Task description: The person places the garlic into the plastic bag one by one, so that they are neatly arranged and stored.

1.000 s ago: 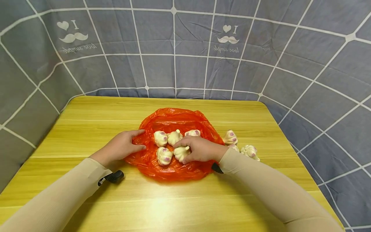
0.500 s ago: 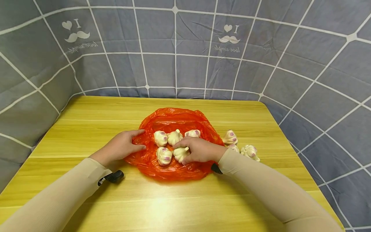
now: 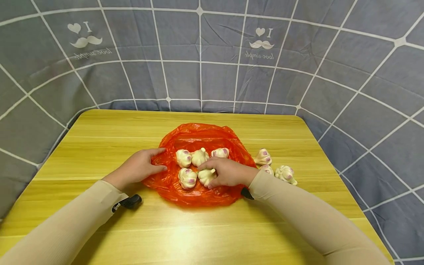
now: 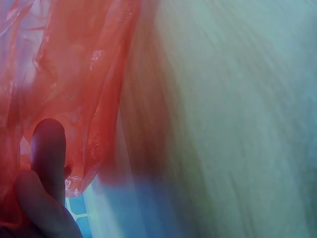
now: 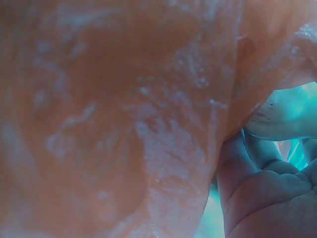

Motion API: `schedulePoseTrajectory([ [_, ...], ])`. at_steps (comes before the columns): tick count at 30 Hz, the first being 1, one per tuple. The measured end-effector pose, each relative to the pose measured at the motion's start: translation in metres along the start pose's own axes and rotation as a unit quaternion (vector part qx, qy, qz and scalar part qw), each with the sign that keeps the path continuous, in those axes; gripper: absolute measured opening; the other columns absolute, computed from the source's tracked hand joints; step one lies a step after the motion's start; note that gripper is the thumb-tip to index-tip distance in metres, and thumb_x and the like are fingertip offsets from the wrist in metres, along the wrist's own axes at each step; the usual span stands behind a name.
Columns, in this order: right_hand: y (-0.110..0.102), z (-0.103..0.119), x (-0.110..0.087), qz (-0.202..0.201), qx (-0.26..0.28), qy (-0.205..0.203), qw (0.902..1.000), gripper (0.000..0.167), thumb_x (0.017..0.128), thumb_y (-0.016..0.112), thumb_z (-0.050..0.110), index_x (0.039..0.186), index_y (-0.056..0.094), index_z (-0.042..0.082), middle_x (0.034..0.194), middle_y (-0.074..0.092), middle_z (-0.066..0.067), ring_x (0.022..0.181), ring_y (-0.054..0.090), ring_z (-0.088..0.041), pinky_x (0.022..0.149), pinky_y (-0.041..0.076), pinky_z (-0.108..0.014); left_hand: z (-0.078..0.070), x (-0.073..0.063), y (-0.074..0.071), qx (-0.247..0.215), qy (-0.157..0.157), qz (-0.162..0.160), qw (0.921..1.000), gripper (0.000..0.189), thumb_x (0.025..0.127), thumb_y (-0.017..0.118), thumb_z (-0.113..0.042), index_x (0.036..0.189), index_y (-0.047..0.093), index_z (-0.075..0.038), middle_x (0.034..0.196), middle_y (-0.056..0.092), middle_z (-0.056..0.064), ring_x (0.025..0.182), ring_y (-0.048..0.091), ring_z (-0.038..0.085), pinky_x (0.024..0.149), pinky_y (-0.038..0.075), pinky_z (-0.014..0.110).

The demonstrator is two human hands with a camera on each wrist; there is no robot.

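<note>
- We log left hand [image 3: 140, 167] left of centre, thumb and fingers apart, touching red bag [image 3: 202, 198];
- we log right hand [image 3: 229, 171] at frame centre, gripping a garlic bulb [image 3: 206, 177].

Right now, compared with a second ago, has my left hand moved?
No, not visibly. Judged against the back edge of the table in the head view, your left hand sits where it was, at the left side of the red plastic bag.

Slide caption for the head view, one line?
Right hand grips a garlic bulb in an open red bag, left hand at its edge; three bulbs lie on the table.
</note>
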State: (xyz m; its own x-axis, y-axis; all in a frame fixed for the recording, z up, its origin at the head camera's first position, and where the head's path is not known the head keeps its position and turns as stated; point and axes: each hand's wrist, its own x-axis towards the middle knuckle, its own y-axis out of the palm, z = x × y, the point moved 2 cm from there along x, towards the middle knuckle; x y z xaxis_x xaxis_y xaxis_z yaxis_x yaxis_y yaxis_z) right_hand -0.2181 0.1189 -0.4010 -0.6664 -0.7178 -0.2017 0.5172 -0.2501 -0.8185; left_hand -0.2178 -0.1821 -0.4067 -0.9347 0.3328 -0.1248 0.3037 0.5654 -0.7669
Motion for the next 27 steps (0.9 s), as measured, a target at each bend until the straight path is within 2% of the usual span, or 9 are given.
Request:
schedulePoseTrajectory([
  [7, 0.0007, -0.0014, 0.0012, 0.002, 0.007, 0.009, 0.9999, 0.060, 0.089, 0.086, 0.017, 0.145, 0.065, 0.020, 0.148, 0.060, -0.008, 0.137, 0.055, -0.025, 0.118, 0.046, -0.043, 0.0009, 0.0008, 0.0009, -0.007, -0.002, 0.000, 1.0000, 0.078, 0.094, 0.078, -0.031, 0.157, 0.046, -0.001, 0.143, 0.062, 0.028, 0.077, 0.061, 0.018, 0.072, 0.054, 0.031],
  [12, 0.0016, -0.0027, 0.0020, 0.001, 0.010, 0.008, 0.9999, 0.062, 0.088, 0.086, 0.016, 0.146, 0.064, 0.020, 0.148, 0.060, -0.008, 0.130, 0.057, -0.023, 0.113, 0.049, -0.041, 0.0021, 0.0015, 0.0019, -0.015, -0.004, 0.002, 0.9999, 0.078, 0.094, 0.078, -0.030, 0.158, 0.045, 0.000, 0.141, 0.063, 0.028, 0.069, 0.060, 0.017, 0.067, 0.054, 0.032],
  [23, 0.0012, -0.0047, 0.0017, -0.004, 0.005, 0.003, 1.0000, 0.061, 0.089, 0.085, 0.020, 0.146, 0.062, 0.018, 0.147, 0.061, -0.008, 0.138, 0.055, -0.025, 0.119, 0.045, -0.044, 0.0040, 0.0029, 0.0035, -0.009, -0.002, -0.002, 1.0000, 0.079, 0.094, 0.078, -0.031, 0.158, 0.045, -0.001, 0.137, 0.065, 0.027, 0.071, 0.057, 0.018, 0.069, 0.052, 0.032],
  [27, 0.0006, -0.0048, 0.0009, -0.004, 0.001, 0.001, 1.0000, 0.061, 0.090, 0.085, 0.021, 0.146, 0.062, 0.017, 0.147, 0.060, -0.007, 0.136, 0.056, -0.025, 0.118, 0.045, -0.043, 0.0047, 0.0032, 0.0040, -0.010, -0.003, -0.003, 0.9999, 0.079, 0.094, 0.078, -0.031, 0.158, 0.045, -0.001, 0.137, 0.065, 0.027, 0.070, 0.056, 0.018, 0.068, 0.051, 0.032],
])
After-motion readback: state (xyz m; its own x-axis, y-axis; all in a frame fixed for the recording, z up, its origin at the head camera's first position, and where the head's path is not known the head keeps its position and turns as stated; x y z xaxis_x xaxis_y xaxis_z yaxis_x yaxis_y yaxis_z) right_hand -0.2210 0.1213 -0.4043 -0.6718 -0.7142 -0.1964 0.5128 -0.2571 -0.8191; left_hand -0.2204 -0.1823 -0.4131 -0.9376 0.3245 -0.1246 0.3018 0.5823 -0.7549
